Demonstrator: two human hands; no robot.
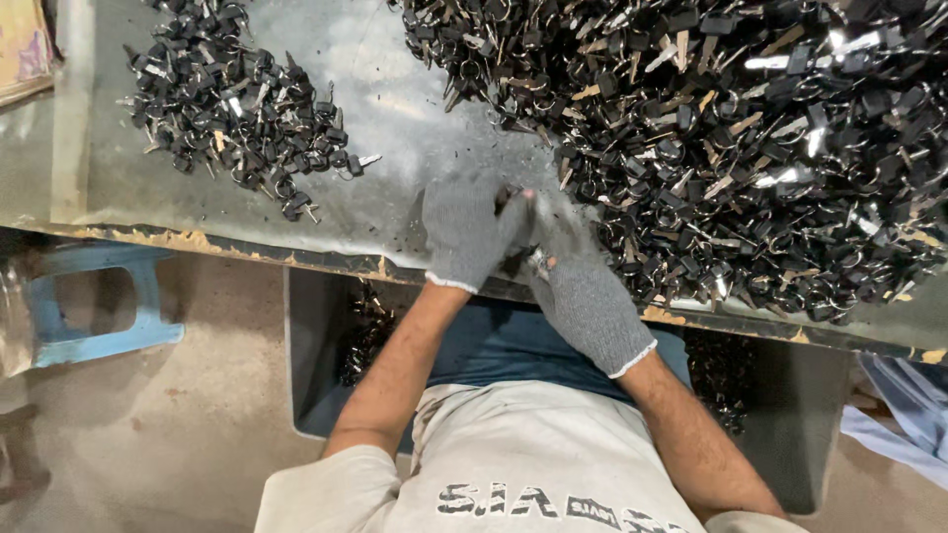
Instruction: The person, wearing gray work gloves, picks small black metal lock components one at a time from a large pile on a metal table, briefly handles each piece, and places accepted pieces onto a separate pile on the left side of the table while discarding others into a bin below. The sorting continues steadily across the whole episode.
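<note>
A: Head view had both gloved hands meeting at the near edge of the desk (395, 109). The left hand (472, 235) was curled, fingers pressed together round a small dark key piece (513, 202).

B: And the right hand (585, 286)?

A: Folded in against the left, fingertips pinching at that same piece; exactly what it gripped was hidden by the glove.

B: Where did the stock sit?

A: A big heap of keys (731, 138) lay far right, a smaller pile (237, 109) far left, and a bin (770, 395) sat below the edge.

B: Any advice?

A: I'd judge a firm pinch close to the desk edge worked best, so nothing slipped from the gloves.
</note>
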